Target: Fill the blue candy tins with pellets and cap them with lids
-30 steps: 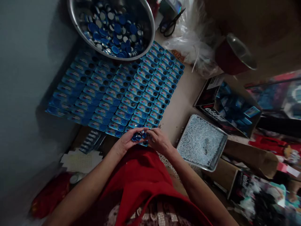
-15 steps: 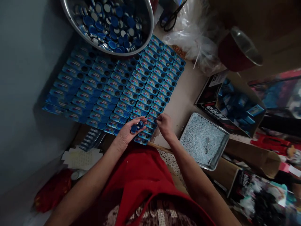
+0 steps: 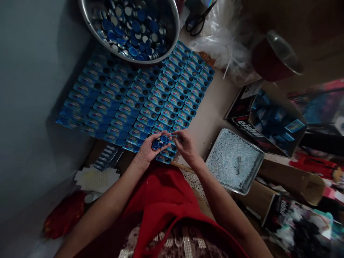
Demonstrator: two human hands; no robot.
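Note:
My left hand [image 3: 148, 147] is palm up, cupped around several small round blue caps [image 3: 161, 142] with silvery sides. Close to its fingertips is my right hand [image 3: 185, 144], its thumb and fingers drawn together; whatever sits between them is too small to name. Both hands are over the near edge of a large array of blue printed packs [image 3: 152, 106] laid in slanting rows. Many packs show a dark round spot at one end, while some nearer ones carry a blue disc there. Part of the near rows is hidden by my hands.
A steel bowl [image 3: 176, 27] of blue and silver caps stands on the far packs. Right of the table, a metal tray [image 3: 248, 184] holds pale pellets, beside a carton [image 3: 245, 123] of blue packs. Scissors [image 3: 195, 27], plastic bags [image 3: 215, 46] and a red bowl [image 3: 271, 59] are farther back.
My right hand has moved slightly left, up to the left hand's fingertips, and its fingers have loosened a little. The caps stay in my left palm. The whole view has shifted slightly.

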